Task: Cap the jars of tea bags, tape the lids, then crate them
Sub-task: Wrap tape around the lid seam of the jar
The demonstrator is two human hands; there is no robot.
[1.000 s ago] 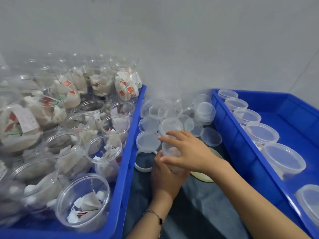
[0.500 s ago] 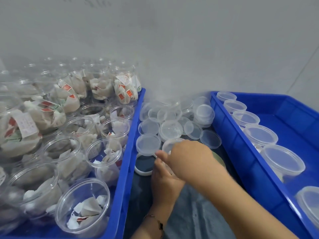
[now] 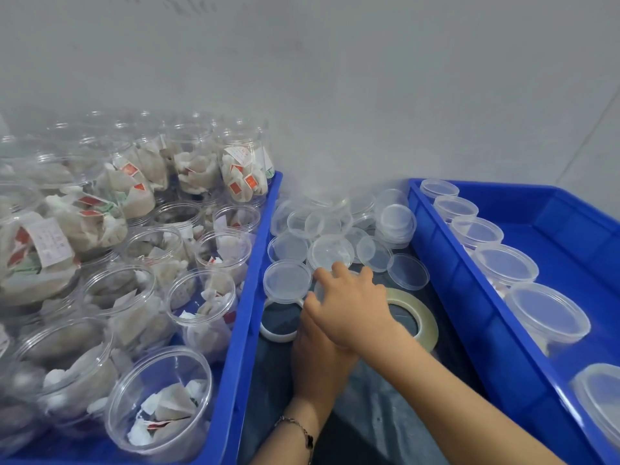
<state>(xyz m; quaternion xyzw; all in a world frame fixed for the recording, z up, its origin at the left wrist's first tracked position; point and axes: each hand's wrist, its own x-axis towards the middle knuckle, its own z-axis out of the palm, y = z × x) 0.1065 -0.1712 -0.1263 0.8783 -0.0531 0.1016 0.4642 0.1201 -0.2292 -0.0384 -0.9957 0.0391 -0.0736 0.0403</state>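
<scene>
Right hand (image 3: 349,307) lies palm-down, fingers curled forward and downward, knuckles uppermost. Right forearm (image 3: 446,391) runs in bare from lower right. Left hand (image 3: 318,360) sits beneath it, back of hand to camera, fingers hidden under the right palm. Thin chain bracelet (image 3: 300,431) circles the left wrist. Left forearm rises from the bottom edge. The two hands overlap and touch.

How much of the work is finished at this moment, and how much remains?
Done: a row of capped jars stands in the right crate. In hand: the left hand and right hand work on one jar, itself hidden. Left: many uncapped jars fill the left crate.
</scene>
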